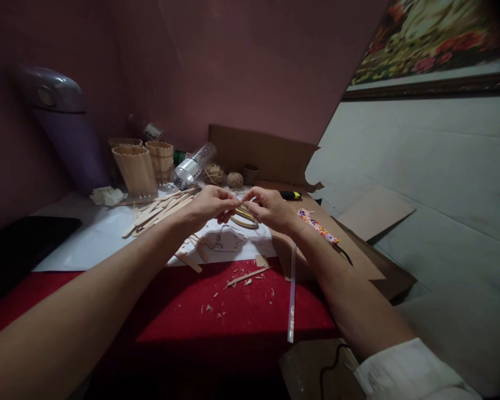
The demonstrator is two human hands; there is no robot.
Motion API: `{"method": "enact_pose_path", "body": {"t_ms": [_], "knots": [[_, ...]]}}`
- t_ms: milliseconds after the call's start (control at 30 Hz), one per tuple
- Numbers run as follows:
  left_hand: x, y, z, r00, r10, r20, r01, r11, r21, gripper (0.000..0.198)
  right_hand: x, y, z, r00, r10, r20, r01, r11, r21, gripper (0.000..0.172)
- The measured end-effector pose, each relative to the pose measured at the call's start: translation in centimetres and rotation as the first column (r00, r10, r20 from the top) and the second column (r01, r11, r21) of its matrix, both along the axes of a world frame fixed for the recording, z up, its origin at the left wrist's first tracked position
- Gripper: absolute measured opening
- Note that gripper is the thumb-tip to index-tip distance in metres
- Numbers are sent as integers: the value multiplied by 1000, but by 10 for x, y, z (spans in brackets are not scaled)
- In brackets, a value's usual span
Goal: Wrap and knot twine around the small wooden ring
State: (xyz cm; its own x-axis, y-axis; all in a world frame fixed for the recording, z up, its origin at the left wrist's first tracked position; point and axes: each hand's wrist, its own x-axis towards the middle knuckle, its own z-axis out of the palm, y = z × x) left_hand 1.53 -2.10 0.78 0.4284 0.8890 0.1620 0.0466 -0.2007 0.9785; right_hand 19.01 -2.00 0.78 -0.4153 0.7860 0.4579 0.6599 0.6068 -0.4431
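My left hand (214,203) and my right hand (267,206) meet above the white paper (104,239), fingertips pinched close together. Whatever sits between them is too small to make out. Below them a thin line like twine (233,248) curls on the paper; whether it reaches my fingers is unclear. A yellowish, cord-like coil (248,219) lies just behind my hands. Left of my left hand is a pile of wooden craft sticks (160,212), with a few more sticks (189,261) under my forearm. A floral-patterned strip (318,226) rests beside my right wrist.
Craft-stick cups (135,169), a plastic bottle (194,165), twine balls (234,180) and a small pot (250,174) stand at the back. Cardboard (350,250) lies right. Wood scraps (250,276) and a clear glue stick (292,300) rest on the red cloth (162,322).
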Motion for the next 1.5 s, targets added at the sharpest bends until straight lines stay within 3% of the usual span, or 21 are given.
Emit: {"method": "enact_pose_path", "body": {"t_ms": [100,267,400,467,567,700,767,833,933,1033,1100,1200,1300,1400,1500], "knots": [[2,-3,2,1000,-13,8,13,1000,4,21,2,4,-2,998,5,-55,-9,996,-86,17],[7,-5,3,998,69,-6,-68,996,51,6,1,6,-1,988,-16,-155,-22,970,-241,16],[7,-1,-3,985,118,-127,-86,968,235,9,-1,4,1,974,-46,-223,-44,922,-384,11],[7,2,-8,968,181,-173,-89,895,437,8,-2,2,3,964,-44,-262,-80,892,-445,9],[6,6,-15,930,304,-205,-78,711,698,6,-3,-2,5,947,-56,-315,-125,842,-525,9],[6,6,-18,875,408,-260,19,508,861,13,-2,-5,7,935,-64,-348,-153,812,-563,14],[6,4,-17,850,437,-295,66,466,882,18,-1,-5,7,940,-39,-339,-162,824,-543,16],[5,4,-15,835,446,-323,65,502,862,19,2,-3,7,947,-16,-322,-156,852,-499,17],[3,7,-14,860,412,-300,-53,657,752,15,11,3,7,955,-1,-295,-127,902,-412,11],[1,8,-12,919,273,-284,-123,884,451,12,21,13,6,975,-4,-221,-51,968,-245,9],[0,7,-9,965,130,-229,-98,984,148,17,25,17,5,979,-67,-192,54,996,-71,4],[0,3,-3,998,27,55,-17,983,-183,16,21,14,4,973,-168,-160,200,957,209,7],[0,3,-1,974,100,204,-35,953,-302,11,6,3,3,964,-180,-196,238,912,334,7],[0,3,-2,967,147,209,-89,960,-265,13,-12,-8,-1,960,-102,-261,145,978,152,17],[0,3,-4,972,126,197,-94,982,-163,14,-23,-11,-9,948,-104,-300,101,995,-23,17]]}}
